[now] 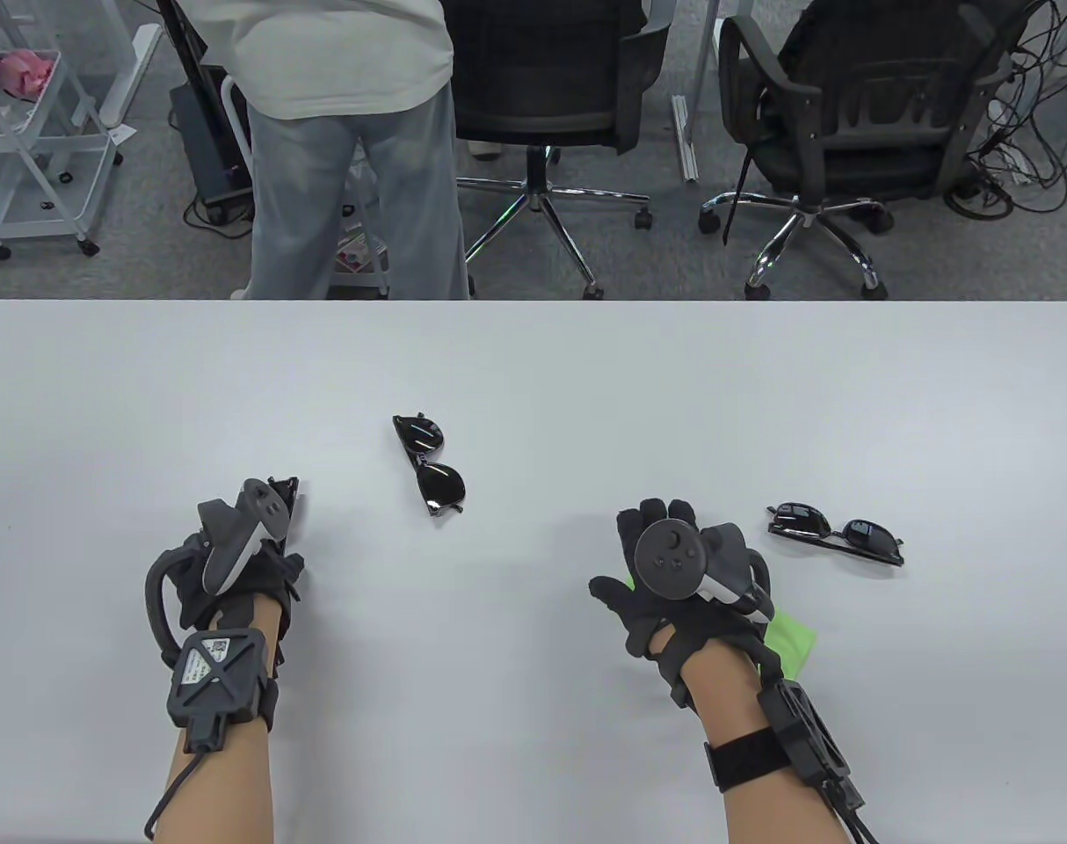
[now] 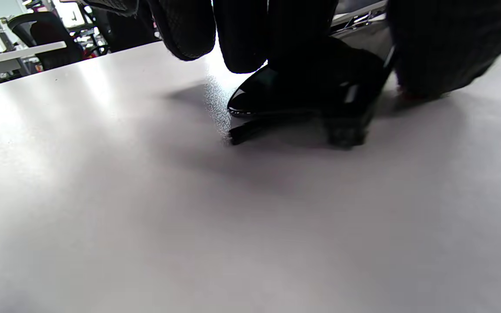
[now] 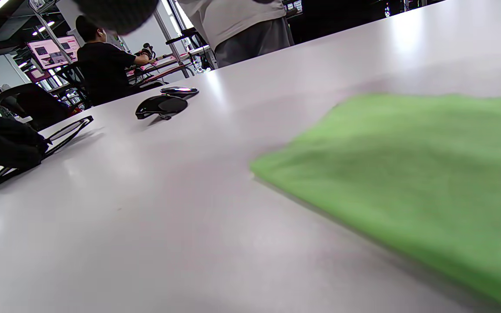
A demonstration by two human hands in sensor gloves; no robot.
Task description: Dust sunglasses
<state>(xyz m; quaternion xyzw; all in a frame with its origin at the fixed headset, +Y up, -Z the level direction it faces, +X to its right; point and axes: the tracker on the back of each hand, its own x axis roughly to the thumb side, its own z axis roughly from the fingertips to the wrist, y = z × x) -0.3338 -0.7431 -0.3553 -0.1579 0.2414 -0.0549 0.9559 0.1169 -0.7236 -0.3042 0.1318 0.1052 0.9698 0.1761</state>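
Observation:
Three pairs of black sunglasses lie on the white table [image 1: 533, 369]. My left hand [image 1: 274, 527] grips the left pair [image 1: 285, 492], which rests on the table; in the left wrist view my fingers [image 2: 242, 39] close over its dark lens [image 2: 276, 93]. The middle pair [image 1: 430, 464] lies folded ahead, and also shows in the right wrist view [image 3: 162, 105]. The right pair [image 1: 837, 532] lies beyond my right hand [image 1: 628, 563]. That hand is open and holds nothing, just above the table. A green cloth [image 1: 790, 635] lies flat under its wrist, large in the right wrist view [image 3: 415, 174].
A person in grey trousers [image 1: 358, 176] stands at the table's far edge on the left. Two black office chairs [image 1: 542, 79] stand behind the table. A white trolley [image 1: 32, 141] is at the far left.

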